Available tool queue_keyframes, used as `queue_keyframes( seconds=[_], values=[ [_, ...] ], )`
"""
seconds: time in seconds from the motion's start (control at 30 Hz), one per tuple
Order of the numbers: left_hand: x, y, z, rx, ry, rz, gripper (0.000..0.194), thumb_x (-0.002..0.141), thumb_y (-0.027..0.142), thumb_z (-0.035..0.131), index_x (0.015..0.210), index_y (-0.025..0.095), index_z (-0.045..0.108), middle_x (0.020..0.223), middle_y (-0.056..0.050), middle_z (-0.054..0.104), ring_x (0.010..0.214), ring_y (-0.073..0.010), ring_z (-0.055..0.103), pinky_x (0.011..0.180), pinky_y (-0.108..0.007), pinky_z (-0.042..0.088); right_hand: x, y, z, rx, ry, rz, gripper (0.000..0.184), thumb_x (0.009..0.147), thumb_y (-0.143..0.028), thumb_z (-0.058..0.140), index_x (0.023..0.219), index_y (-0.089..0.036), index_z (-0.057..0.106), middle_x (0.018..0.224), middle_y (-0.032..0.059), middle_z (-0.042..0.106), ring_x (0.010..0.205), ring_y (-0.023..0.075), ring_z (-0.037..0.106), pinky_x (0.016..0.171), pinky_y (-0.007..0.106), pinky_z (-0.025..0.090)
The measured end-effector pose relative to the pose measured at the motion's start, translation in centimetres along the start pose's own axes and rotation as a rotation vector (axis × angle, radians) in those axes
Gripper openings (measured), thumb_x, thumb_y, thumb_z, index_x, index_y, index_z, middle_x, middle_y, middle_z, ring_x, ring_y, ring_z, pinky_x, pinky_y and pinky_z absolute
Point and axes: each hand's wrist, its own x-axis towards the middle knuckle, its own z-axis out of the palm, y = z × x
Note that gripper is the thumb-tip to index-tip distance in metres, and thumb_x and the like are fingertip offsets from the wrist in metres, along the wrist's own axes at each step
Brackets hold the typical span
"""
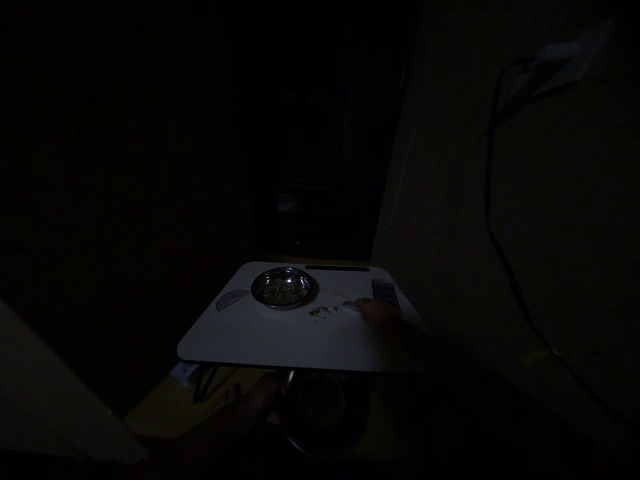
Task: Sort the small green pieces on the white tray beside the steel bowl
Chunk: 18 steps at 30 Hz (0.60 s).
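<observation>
On a white low table (235, 345), a shiny metal bowl (309, 285) holds a layer of small greenish pieces. Right of it, a scatter of the same kind of small green pieces (323, 311) lies on the tabletop. Over the table's right side, my right hand (379, 312) is closed on a small pale, flat thing, its tip towards the scatter; the dark hides its kind. Below the table's near edge, my left hand (265, 395) grips the left rim of a second, larger metal bowl (300, 445). That bowl's contents are too dark to make out.
A dark slot (337, 268) runs along the table's far edge. A folding leg (204, 383) shows under its near left side, above a yellowish surface (167, 407). A black cable (489, 193) hangs along the right wall. The room is very dark.
</observation>
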Motion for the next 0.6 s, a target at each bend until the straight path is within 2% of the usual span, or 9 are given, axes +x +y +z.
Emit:
queue_keyframes(
  seconds=[0.23, 0.6],
  values=[
    [-0.17, -0.31, -0.49, 0.015, 0.017, -0.027, 0.010, 0.061, 0.021, 0.046, 0.063, 0.017, 0.055, 0.051, -0.007, 0.056, 0.065, -0.0255, 0.056, 0.056, -0.034, 0.041, -0.02, -0.13, 0.28, 0.008, 0.053, -0.040, 0.027, 0.078, -0.016, 0.029, 0.095, -0.015, 0.049, 0.094, 0.0081, 0.057, 0.081, 0.0159, 0.054, 0.066, 0.024, 0.037],
    [-0.60, -0.05, -0.47, 0.003, 0.037, -0.031, 0.012, 0.062, 0.023, 0.047, 0.066, 0.016, 0.055, 0.053, -0.007, 0.057, 0.065, -0.0249, 0.057, 0.057, -0.034, 0.042, -0.14, -0.81, 0.35, -0.001, 0.090, -0.110, 0.030, 0.077, -0.013, 0.030, 0.099, -0.014, 0.049, 0.098, 0.0097, 0.056, 0.085, 0.0162, 0.052, 0.069, 0.024, 0.037]
  ],
)
